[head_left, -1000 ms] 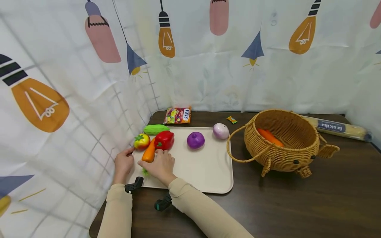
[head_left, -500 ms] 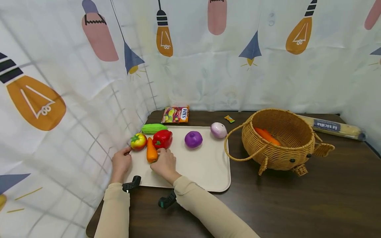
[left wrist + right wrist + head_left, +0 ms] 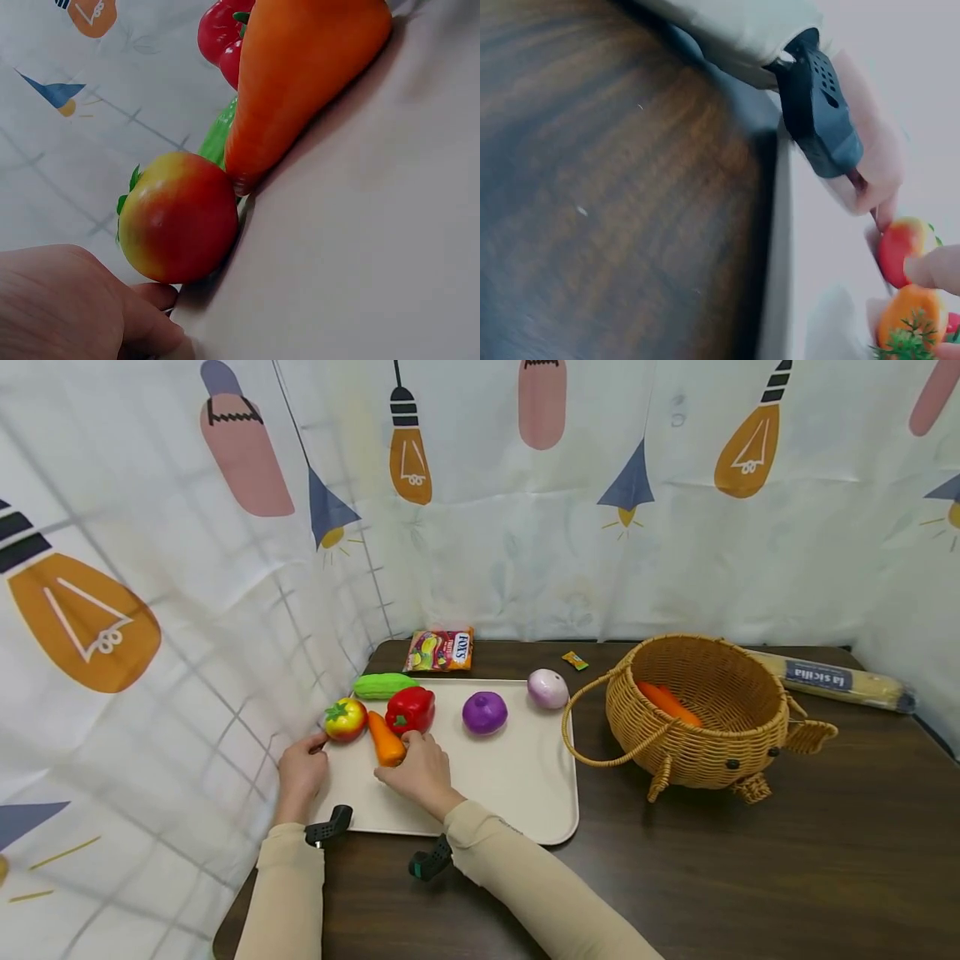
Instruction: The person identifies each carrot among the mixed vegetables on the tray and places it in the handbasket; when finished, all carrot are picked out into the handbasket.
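An orange toy carrot lies on a cream tray, and my right hand pinches its thick end between thumb and fingers. The carrot's green leaves show in the right wrist view; the hand hides them from the head camera. My left hand grips the tray's left rim, its fingers partly hidden under the edge. Just beyond that hand sits a red-and-yellow toy tomato. Touching or very near the carrot is a red bell pepper. Behind them lies a green bumpy vegetable.
Also on the tray are a purple onion-like vegetable and a pale lilac one. A wicker basket with orange carrots stands to the right. At the back are a candy bag, a small sweet and a pasta packet.
The carrot's thick end has swung to the right, with my right hand moving along with it. My left hand has stayed at the tray's rim. The head view has shifted slightly.
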A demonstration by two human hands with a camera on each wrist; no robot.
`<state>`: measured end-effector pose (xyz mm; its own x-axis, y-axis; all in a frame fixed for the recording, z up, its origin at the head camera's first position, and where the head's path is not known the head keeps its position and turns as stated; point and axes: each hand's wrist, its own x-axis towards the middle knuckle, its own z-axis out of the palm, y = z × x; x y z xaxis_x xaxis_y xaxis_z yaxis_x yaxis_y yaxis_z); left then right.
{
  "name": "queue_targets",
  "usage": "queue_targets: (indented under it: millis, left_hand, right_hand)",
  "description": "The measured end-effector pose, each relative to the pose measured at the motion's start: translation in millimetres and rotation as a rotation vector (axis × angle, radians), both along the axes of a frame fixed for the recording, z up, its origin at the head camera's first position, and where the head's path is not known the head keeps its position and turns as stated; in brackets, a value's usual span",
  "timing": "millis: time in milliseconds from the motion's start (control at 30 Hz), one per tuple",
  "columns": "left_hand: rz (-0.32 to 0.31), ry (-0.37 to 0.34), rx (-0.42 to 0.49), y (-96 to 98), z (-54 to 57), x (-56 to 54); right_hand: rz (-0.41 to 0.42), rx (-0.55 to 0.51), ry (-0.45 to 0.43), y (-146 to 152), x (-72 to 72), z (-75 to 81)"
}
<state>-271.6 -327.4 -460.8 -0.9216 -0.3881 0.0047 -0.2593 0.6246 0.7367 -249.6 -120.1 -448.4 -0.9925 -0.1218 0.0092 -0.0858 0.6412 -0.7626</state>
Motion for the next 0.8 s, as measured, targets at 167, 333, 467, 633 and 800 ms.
queue_targets:
  millis: [167,333,467,633,800]
  left_hand:
    - [0.006,0.008,-0.005,-0.6,-0.8,-0.7]
    - [-0.004,0.012,-0.004,0.7,-0.5,-0.3]
    - [-0.006,0.026,-0.021,2.5,0.5,0.6]
    - [-0.003,0.032,-0.030,2.7,0.7,0.3]
    - [0.000,0.026,-0.014,2.9,-0.3,0.1]
  right_hand:
    - [-0.010,0.006,0.005,-0.5,-3.6,0.3]
    - [-0.034,0.009,0.033,0.3,-7.3,-2.5]
    - [-0.051,-0.005,0.032,3.5,-10.1,-3.7]
    - [-0.063,-0.003,0.027,6.2,-10.9,-5.4]
    - [-0.075,-0.001,0.045,9.0,-10.0,-6.5]
